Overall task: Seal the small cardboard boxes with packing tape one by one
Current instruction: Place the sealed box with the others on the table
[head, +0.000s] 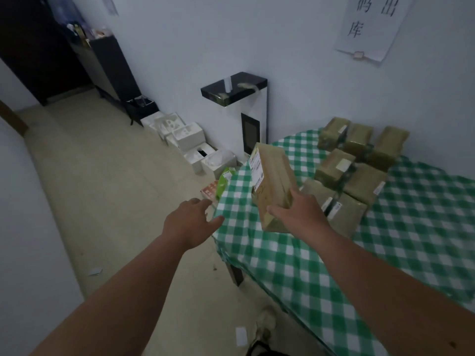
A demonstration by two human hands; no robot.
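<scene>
- A small cardboard box (272, 183) is tilted up above the near corner of the table, its far end raised and a white shipping label (257, 167) on its left face.
- The right hand (298, 214) grips the box at its lower near end, thumb on the left edge and fingers wrapped around the right side.
- The left hand (191, 222) reaches forward beside the table's corner, holding nothing, fingers loosely spread and relaxed, thumb just at the cloth's edge.
- Both bare forearms stretch in from the bottom of the view.
- The table (385, 253) wears a green and white checked cloth.
- A group of similar brown boxes (359, 163) sits in rows on the table behind the held one, close together, several with small white labels.
- Off the table's far corner, a green carton (225, 182) and a red and white pack (208, 191) sit low down.
- White foam packing pieces (185, 140) line the floor along the wall.
- A white cabinet with a black top (234, 87) stands against the wall behind the table.
- A paper sign (370, 24) with large characters hangs on the wall above the boxes.
</scene>
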